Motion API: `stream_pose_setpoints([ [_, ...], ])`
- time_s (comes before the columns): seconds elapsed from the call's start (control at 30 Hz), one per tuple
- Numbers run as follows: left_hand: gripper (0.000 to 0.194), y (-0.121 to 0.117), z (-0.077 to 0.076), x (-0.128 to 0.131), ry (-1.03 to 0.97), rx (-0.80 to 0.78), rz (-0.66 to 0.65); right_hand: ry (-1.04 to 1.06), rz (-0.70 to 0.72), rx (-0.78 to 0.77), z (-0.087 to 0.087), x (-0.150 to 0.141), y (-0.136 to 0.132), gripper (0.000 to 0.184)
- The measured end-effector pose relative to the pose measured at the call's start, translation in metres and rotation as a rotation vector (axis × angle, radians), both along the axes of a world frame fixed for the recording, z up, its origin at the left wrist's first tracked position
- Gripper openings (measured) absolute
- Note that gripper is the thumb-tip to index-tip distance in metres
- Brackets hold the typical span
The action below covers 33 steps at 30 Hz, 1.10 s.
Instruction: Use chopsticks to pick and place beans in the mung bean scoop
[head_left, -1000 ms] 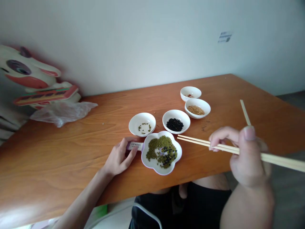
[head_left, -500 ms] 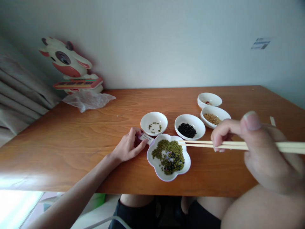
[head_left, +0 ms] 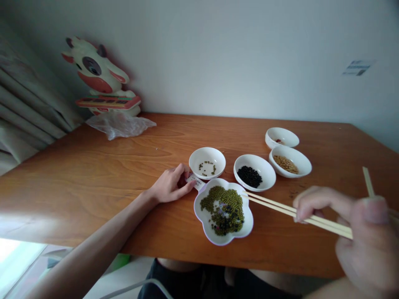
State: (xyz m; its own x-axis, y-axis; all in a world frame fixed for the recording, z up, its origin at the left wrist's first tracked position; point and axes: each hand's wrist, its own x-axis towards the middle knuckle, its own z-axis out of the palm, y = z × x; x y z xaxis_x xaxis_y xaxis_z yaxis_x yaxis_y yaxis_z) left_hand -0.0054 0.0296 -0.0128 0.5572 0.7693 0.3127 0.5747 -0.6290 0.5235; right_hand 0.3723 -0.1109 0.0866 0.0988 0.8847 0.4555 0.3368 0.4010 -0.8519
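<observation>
A left hand [head_left: 171, 184] grips the labeled handle [head_left: 196, 181] of a flower-shaped dish [head_left: 248, 222] of green and black beans [head_left: 231, 200] on a wooden bench [head_left: 149, 232]; the right hand [head_left: 364, 234] clasps chopsticks [head_left: 330, 227], tips at the dish's rim, near a white bowl [head_left: 267, 173] of black beans [head_left: 249, 177].

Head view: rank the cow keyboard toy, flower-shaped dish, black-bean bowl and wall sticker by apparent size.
1. Cow keyboard toy
2. Flower-shaped dish
3. Black-bean bowl
4. Wall sticker

Chopsticks [head_left: 327, 224] @ wht flower dish [head_left: 248, 220], rt rim.
</observation>
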Motion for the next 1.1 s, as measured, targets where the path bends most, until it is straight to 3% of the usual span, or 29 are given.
stream_pose_setpoints([
  [0.07,0.027,-0.001,0.0,0.001,-0.006,-0.011,0.011,0.013,-0.069,0.002,-0.015,-0.007,-0.001,0.071],
  [0.13,0.029,-0.001,0.002,0.002,-0.009,-0.014,0.021,0.088,-0.033,0.054,-0.036,-0.01,-0.004,0.078],
  [0.27,0.037,0.0,0.006,0.005,0.002,-0.014,0.024,0.393,-0.064,0.059,-0.079,-0.013,-0.016,0.075],
  [0.37,0.041,0.001,0.007,0.006,0.005,-0.021,0.02,0.657,-0.115,0.004,-0.095,-0.021,-0.025,0.067],
  [0.5,0.047,-0.001,0.005,0.004,0.007,-0.02,0.047,0.748,-0.13,-0.146,-0.101,-0.034,-0.027,0.064],
  [0.6,0.05,-0.012,0.005,0.004,0.019,-0.024,0.078,0.764,-0.134,-0.175,-0.101,-0.036,-0.027,0.063],
  [0.73,0.047,-0.042,0.01,0.011,0.041,-0.063,0.103,0.778,-0.131,-0.197,-0.1,-0.034,-0.025,0.06],
  [0.93,0.047,-0.093,0.011,0.042,0.032,-0.097,0.226,0.724,-0.088,-0.218,-0.098,-0.038,-0.022,0.057],
  [1.1,0.046,-0.106,0.007,0.054,0.019,-0.069,0.281,0.605,0.023,-0.223,-0.087,-0.037,-0.017,0.06],
])
